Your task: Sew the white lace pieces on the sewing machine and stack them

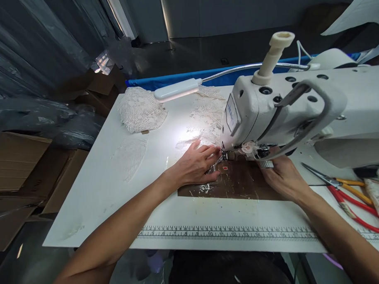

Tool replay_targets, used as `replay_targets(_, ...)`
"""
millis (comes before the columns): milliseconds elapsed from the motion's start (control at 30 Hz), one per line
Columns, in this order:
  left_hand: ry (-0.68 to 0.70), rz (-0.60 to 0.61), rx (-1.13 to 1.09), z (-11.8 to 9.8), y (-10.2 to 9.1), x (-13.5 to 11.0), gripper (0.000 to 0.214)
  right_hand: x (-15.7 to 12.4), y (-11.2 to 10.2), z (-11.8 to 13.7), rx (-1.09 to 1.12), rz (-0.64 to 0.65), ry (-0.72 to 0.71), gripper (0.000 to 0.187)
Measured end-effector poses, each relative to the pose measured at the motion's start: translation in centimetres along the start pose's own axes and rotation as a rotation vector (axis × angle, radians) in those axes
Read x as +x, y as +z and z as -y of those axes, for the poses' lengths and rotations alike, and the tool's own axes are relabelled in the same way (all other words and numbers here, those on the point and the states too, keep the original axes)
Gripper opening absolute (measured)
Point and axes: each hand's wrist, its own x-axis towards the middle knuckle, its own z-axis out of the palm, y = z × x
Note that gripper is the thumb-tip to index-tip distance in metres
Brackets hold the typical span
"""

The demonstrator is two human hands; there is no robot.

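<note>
My left hand (pixel 195 163) lies on the sewing table just left of the presser foot (pixel 229 155), fingers spread over the near edge of white lace fabric (pixel 204 120). The fingertips are close to the needle area of the white sewing machine (pixel 247 111). Beneath the palm is a brown plate (pixel 240 181) with clear tape on it. My right hand (pixel 282 176) is on the right side of the machine head, partly behind its thread guides and knob. Its fingers are hidden, so what they touch does not show.
A bundle of lace (pixel 141 110) and a flat lace piece (pixel 129 156) lie on the left. A lamp (pixel 177 90) shines over the lace. Red-handled scissors (pixel 359 210) and orange-handled scissors (pixel 352 188) lie right. A ruler strip (pixel 224 234) runs along the front edge. Cardboard boxes (pixel 22 164) stand left.
</note>
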Motion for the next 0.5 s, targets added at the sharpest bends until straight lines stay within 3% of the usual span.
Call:
replay_targets(133, -0.032, 0.014, -0.028, 0.0, 0.1, -0.2, 0.045, -1.2, -1.3, 0.7, 0.09, -0.096, 0.057, 0.026)
replay_targets(300, -0.067, 0.02, -0.112, 0.3, 0.1, -0.1, 0.044, -2.8, -2.4, 2.6, 0.082, -0.131, -0.041, 0.02)
replay_targets(400, -0.074, 0.03, -0.187, 1.3, 0.0, 0.5, 0.038, -3.8, -3.5, 5.0, 0.065, -0.155, -0.154, 0.029)
replay_targets(500, -0.08, 0.022, -0.274, 2.9, 0.2, 1.3, 0.03, -5.9, -5.1, 6.4, 0.044, -0.181, -0.179, 0.037)
